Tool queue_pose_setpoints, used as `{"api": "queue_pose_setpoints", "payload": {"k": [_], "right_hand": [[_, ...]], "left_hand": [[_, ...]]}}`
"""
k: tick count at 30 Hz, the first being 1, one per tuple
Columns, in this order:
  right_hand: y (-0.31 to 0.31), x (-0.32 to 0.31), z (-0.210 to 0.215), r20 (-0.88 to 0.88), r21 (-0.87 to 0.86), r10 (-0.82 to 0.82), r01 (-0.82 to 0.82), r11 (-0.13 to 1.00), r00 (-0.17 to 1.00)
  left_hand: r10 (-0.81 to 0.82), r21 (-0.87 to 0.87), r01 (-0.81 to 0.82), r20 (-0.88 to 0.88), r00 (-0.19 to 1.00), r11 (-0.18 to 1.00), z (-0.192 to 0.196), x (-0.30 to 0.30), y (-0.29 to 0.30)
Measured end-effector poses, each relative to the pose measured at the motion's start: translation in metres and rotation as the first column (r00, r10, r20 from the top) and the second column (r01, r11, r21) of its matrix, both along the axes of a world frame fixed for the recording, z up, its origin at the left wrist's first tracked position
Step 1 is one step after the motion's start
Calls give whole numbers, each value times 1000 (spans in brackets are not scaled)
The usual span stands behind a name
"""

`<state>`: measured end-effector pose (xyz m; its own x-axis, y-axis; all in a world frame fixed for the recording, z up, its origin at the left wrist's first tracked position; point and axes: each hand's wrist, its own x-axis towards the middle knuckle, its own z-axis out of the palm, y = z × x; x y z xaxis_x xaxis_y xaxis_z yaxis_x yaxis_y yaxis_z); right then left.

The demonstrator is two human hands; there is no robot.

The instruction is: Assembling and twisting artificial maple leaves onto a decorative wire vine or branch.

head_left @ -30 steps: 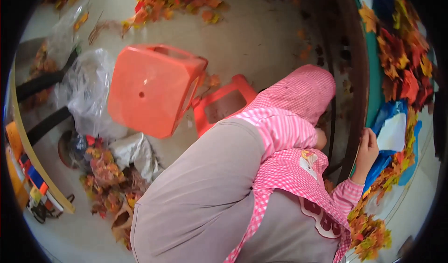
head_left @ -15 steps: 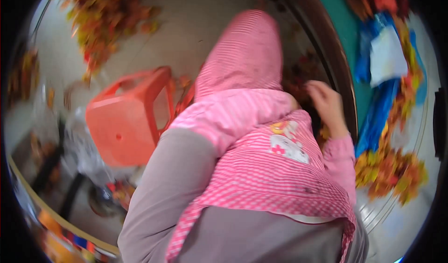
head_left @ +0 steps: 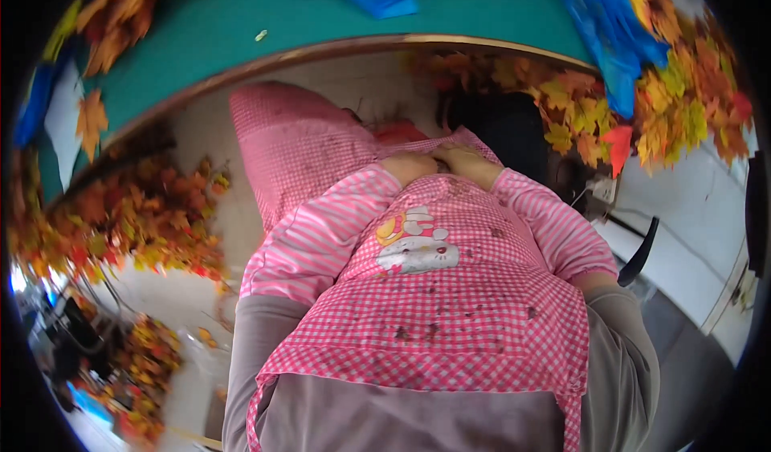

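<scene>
My left hand (head_left: 409, 167) and my right hand (head_left: 470, 164) are close together over my lap, at the middle of the view. Both look closed, with their fingers curled inward and partly hidden. Whatever they may hold between them is too small or covered to name. Pink checked cloth of the apron (head_left: 434, 323) lies under and around them, bunched just beyond the hands. Striped pink sleeve covers (head_left: 321, 227) reach up both forearms. A bit of red (head_left: 399, 133) shows past the hands, its kind unclear.
Ahead runs a green-topped table (head_left: 217, 59) with a brown edge. Blue plastic (head_left: 606, 34) hangs over it at the right, beside bunches of artificial autumn leaves (head_left: 666, 107). More leaves (head_left: 120, 219) are heaped at the left. A dark seat-like shape (head_left: 502, 127) stands beneath the table.
My view has turned to the right, so the table is now ahead, and the orange stool has left the view. My right hand has come in to my lap beside the left.
</scene>
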<state>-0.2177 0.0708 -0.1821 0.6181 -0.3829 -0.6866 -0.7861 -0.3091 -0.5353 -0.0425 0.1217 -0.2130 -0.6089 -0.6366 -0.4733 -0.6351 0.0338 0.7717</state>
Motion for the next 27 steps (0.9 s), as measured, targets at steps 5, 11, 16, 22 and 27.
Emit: {"api": "queue_pose_setpoints", "payload": {"k": [5,11,16,22,27], "right_hand": [[7,-4,-8,62,-99,-55,61,993,997],[22,-3,-8,166,-142,-99,123,982,981],[22,-1,-18,213,-165,-176,213,963,961],[6,-12,-13,412,-229,-320,437,870,853],[-16,-46,18,666,-310,-517,830,464,538]], "left_hand": [[-175,134,167,48,983,977,17,7,-24],[-292,122,281,89,952,952,10,12,-17],[-336,170,317,99,937,933,2,24,-14],[-130,68,123,104,986,990,10,18,-38],[250,-293,-277,-126,960,915,41,4,-55]]}}
